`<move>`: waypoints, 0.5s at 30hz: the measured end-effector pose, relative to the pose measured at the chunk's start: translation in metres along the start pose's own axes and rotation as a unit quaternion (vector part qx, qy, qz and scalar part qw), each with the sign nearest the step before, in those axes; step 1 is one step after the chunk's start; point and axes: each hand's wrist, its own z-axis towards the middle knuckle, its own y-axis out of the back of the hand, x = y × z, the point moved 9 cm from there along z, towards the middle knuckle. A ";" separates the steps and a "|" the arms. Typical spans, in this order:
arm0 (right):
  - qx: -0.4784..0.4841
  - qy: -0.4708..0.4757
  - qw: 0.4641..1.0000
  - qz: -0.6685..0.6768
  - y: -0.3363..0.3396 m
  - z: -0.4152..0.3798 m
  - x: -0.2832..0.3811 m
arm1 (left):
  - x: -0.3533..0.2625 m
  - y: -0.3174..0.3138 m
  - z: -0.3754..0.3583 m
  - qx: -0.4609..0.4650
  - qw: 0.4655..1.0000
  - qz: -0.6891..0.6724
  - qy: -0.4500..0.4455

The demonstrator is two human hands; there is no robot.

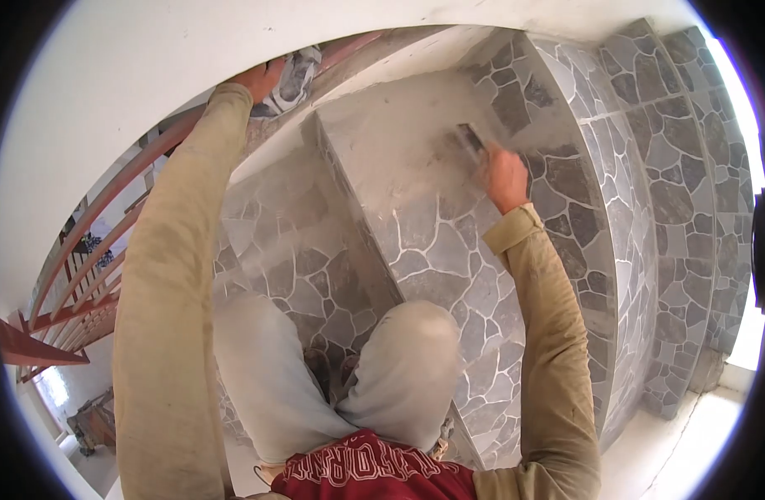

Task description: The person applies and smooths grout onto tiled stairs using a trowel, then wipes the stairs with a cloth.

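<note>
My right hand (507, 179) is closed around a small hand tool (469, 137) with a dark, flat end, smeared by motion. The tool is over the dusty, pale part of a stair tread (395, 137), beside grey stone-pattern tiles with light joints. Up at the left, my left hand (260, 81) is closed at the rust-red railing (162, 140), its fingertips partly hidden. Right beside it lies a crumpled grey-and-white thing (295, 79).
Tiled steps (674, 167) curve away on the right. A grey step edge (357, 217) runs between the two nearest treads. My bent knees (416, 342) are low in the middle. A white wall (149, 50) borders the upper left, and railing bars show beyond my left sleeve.
</note>
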 end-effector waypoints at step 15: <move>-0.116 -0.114 0.985 0.063 0.081 -0.049 -0.005 | 0.002 -0.005 -0.001 -0.005 0.999 0.044 0.002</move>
